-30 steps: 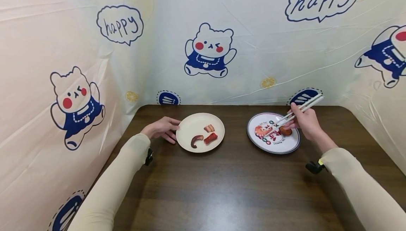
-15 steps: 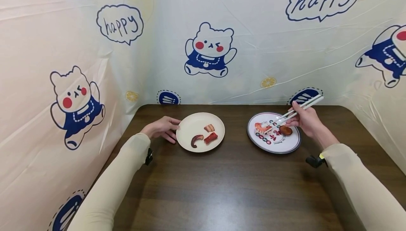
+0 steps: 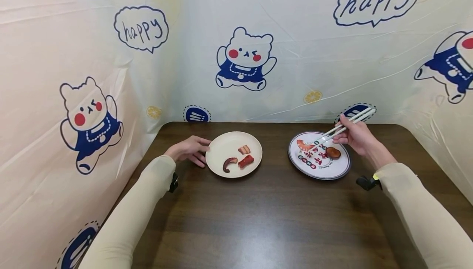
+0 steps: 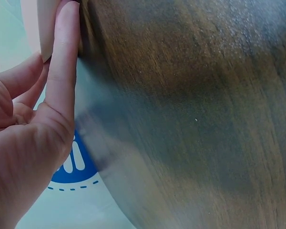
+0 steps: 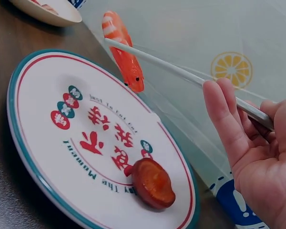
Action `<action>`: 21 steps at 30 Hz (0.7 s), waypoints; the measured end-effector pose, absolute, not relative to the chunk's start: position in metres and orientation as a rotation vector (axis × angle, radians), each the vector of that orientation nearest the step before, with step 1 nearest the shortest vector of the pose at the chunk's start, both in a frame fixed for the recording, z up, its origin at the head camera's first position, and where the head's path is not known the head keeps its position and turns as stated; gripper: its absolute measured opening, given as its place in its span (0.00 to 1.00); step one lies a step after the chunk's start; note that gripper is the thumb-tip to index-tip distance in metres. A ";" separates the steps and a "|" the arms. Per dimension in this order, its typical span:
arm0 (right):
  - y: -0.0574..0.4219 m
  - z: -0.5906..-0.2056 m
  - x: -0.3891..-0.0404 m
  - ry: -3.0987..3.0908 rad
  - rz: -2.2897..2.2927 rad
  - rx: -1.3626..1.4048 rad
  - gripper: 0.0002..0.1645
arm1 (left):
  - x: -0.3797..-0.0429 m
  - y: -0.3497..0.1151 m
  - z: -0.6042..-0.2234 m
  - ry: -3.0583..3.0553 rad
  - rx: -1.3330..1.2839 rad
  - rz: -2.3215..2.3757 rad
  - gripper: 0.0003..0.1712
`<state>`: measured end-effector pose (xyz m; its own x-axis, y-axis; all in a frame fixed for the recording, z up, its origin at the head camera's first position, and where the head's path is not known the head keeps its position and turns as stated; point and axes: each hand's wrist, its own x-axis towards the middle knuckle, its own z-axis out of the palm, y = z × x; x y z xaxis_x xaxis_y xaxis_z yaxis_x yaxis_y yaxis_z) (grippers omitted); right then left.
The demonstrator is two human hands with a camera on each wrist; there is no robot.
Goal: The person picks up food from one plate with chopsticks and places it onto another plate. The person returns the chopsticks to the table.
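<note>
My right hand holds a pair of white chopsticks. Their tips pinch an orange-and-white shrimp, which hangs over the printed plate in the right wrist view. On that plate lies a glossy brown, rounded piece of food. My left hand pinches the left rim of a cream plate, thumb on one side and fingers on the other. The cream plate bears a curled octopus tentacle, a streaky pork slice and a red meat piece.
Both plates stand near the back of a dark wooden table, with a gap between them. A printed cloth with cartoon bears hangs behind the table and along its sides.
The chopsticks have gripped the shrimp and raised it, and it has shifted slightly toward the back of the printed plate. The left hand and cream plate have stayed put.
</note>
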<state>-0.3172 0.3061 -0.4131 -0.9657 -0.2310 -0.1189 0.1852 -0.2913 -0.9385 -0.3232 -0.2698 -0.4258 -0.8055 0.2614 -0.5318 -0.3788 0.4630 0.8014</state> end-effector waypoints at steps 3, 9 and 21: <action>0.305 -0.409 -0.319 1.661 -2.318 -0.055 0.24 | -0.322 -0.272 -0.426 2.098 -0.091 1.374 0.31; 0.303 -0.403 -0.319 1.661 -2.307 -0.045 0.25 | -0.322 -0.271 -0.427 2.096 -0.077 1.378 0.31; 0.293 -0.396 -0.325 1.702 -2.240 -0.057 0.27 | -0.323 -0.271 -0.425 2.101 -0.084 1.362 0.31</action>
